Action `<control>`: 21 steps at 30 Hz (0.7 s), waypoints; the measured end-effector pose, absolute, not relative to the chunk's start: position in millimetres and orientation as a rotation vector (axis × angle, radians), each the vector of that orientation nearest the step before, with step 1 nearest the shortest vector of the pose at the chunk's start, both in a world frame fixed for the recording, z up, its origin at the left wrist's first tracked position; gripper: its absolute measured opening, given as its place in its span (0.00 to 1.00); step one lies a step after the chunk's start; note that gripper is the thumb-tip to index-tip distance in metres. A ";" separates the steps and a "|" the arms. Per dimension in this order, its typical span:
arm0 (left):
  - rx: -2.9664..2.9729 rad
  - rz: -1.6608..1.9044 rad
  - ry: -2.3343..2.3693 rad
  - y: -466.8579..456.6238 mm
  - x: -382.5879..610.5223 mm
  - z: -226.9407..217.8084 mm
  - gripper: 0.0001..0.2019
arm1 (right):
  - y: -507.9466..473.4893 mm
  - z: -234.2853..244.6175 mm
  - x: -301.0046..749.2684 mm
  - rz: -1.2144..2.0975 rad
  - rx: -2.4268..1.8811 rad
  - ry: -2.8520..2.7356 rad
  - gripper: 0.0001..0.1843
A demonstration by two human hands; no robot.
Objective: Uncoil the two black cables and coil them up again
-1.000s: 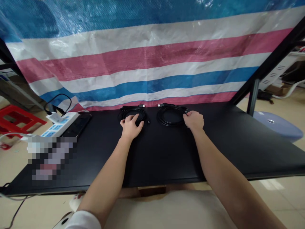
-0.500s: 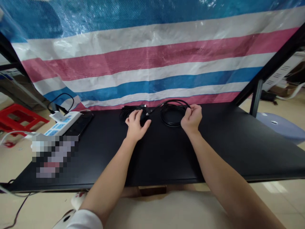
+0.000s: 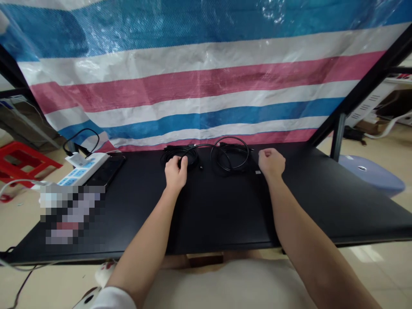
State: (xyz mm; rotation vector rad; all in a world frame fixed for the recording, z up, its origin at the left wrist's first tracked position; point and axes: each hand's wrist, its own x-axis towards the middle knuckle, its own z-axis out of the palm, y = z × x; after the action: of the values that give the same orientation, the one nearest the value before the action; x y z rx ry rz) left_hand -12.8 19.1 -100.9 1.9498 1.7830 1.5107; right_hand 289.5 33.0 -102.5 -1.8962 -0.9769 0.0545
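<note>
Two coiled black cables lie at the back of a black table (image 3: 225,206). My left hand (image 3: 175,171) is closed on a strand of the left coil (image 3: 175,152), its fingers curled round the cable. The right coil (image 3: 230,156) is loosened, with a loop standing up and a strand running across to the left coil. My right hand (image 3: 272,162) is a fist just right of that coil, pinching a cable end whose small plug (image 3: 258,172) shows beside the knuckles.
A white power strip (image 3: 83,167) with a plugged charger and a dark phone (image 3: 107,169) lie at the table's left. A striped tarp (image 3: 206,86) hangs behind. A red stool (image 3: 19,159) stands on the left floor, a lilac stool (image 3: 370,171) on the right.
My right hand let go of the right coil's rim and moved right, drawing out a cable end; the coil has loosened. My left hand went from lying flat to gripping the left coil.
</note>
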 end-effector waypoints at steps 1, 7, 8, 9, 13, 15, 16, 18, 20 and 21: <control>1.914 1.513 1.787 19.2 -14.3 -100.9 0.15 | 34.1 -103.3 293.7 0.127 -1.976 -0.992 0.08; 1.830 1.621 1.736 19.4 -18.2 -102.2 0.13 | 35.8 -113.6 293.8 0.365 -2.007 -1.116 0.12; 1.837 1.643 1.722 19.6 -18.8 -102.4 0.14 | 35.7 -114.6 292.8 0.357 -1.993 -1.064 0.11; 1.848 1.662 1.707 20.0 -19.4 -102.6 0.14 | 35.9 -115.1 292.0 0.344 -1.969 -0.997 0.11; 1.800 1.703 1.677 21.2 -21.2 -101.0 0.13 | 40.1 -114.3 289.8 0.370 -1.705 -0.773 0.07; 1.715 1.720 1.695 21.2 -21.5 -98.4 0.13 | 43.6 -113.0 288.3 0.447 -1.523 -0.741 0.05; 1.669 1.731 1.711 21.1 -21.5 -96.7 0.12 | 45.1 -112.1 287.6 0.499 -1.424 -0.736 0.05; 1.571 1.760 1.737 21.2 -21.3 -93.1 0.11 | 46.5 -109.5 286.3 0.618 -1.221 -0.725 0.07; 1.446 1.802 1.743 22.6 -21.3 -89.6 0.11 | 45.3 -105.5 286.2 0.724 -1.090 -0.710 0.09; 1.363 1.822 1.727 24.0 -21.4 -88.0 0.12 | 43.9 -103.2 286.7 0.770 -1.058 -0.698 0.09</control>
State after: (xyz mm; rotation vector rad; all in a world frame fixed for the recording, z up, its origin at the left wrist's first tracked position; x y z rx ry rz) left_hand -21.4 24.0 -88.0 1.3631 1.7273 1.8221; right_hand 286.7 43.9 -103.2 -1.0583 -0.6981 0.7701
